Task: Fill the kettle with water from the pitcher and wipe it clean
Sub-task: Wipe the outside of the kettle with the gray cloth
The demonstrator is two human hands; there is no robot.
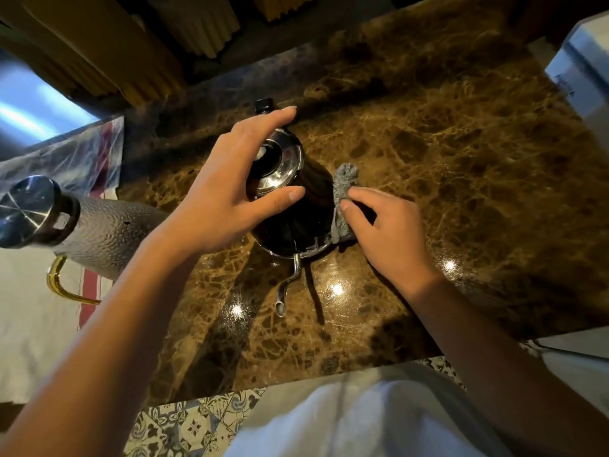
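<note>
Left grip (227, 179) clasping dark kettle (296, 222), chrome lid (280, 163), thin spout (290, 285), right grip (392, 232) pinching grey cloth (344, 179)

Head camera (only view) looks steeply down, close over countertop (428, 159).

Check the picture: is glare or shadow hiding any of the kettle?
Head view: the kettle body is nearly black in shadow, only its lid glints; three light reflections glare off the counter by the spout; the left hand gripping it and the right hand holding the cloth are sharp; wide-angle bending stretches the pitcher at the edge.
</note>
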